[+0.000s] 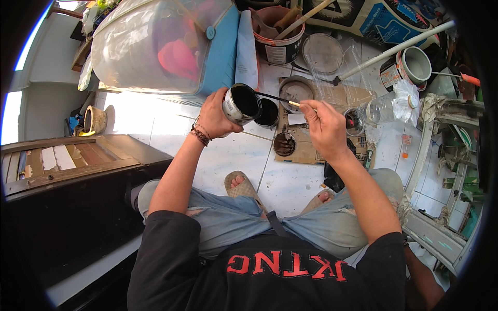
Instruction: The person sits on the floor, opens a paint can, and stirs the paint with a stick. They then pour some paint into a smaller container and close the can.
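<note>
My left hand (217,112) is wrapped round a small paint can (231,107), tilted, with black paint inside and black smears on its rim. Between the closed fingers of my right hand (327,127) is a thin stick (294,103). Pale near my fingers and black along its far part, the stick points left, its end at the can's rim. Just right of the held can stands a second open can (267,113), dark inside. A round lid (284,144) smeared with dark paint lies below it on a flattened cardboard sheet (306,152).
A large plastic storage box (135,46) stands at the far left. Behind the cardboard is a bucket (277,52) of tools. Plastic bottles (381,110) and a metal frame (415,171) are on the right; a dark wooden cabinet (78,192) is on the left.
</note>
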Tool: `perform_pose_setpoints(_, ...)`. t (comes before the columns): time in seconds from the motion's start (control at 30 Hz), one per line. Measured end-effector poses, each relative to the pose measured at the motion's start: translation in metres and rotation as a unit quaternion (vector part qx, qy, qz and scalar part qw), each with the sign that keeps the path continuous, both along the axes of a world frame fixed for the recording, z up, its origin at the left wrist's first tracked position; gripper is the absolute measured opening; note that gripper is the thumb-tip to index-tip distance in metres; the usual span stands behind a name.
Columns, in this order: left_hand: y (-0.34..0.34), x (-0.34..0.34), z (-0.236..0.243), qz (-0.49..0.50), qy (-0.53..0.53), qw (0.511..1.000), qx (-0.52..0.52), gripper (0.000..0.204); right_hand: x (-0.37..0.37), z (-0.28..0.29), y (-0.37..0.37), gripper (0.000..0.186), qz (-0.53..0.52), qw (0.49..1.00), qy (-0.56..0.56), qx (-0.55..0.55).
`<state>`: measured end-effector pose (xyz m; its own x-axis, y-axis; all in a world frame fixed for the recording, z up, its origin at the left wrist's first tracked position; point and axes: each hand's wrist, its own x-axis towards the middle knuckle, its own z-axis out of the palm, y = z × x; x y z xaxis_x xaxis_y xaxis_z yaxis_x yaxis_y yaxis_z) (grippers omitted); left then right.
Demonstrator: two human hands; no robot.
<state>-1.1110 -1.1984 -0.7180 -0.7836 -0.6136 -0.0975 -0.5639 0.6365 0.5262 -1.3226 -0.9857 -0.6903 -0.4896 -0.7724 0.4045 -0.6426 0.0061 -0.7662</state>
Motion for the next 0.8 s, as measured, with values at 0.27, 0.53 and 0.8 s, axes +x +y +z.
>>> perform_pose_setpoints(0.27,-0.001,0.0,-0.001,0.001,0.008,1.0,0.006,0.102,0.003,0.012,0.005,0.018,-0.004,1.0,0.008,-0.024)
perform_pose_setpoints(0.53,0.001,0.001,0.0,-0.016,-0.002,0.999,0.028,0.1,0.008,0.017,-0.003,0.017,-0.008,0.998,0.009,-0.063)
perform_pose_setpoints(0.8,0.004,-0.001,0.004,-0.032,-0.014,0.999,0.023,0.098,0.007,0.015,-0.003,0.017,0.002,0.999,0.005,-0.039)
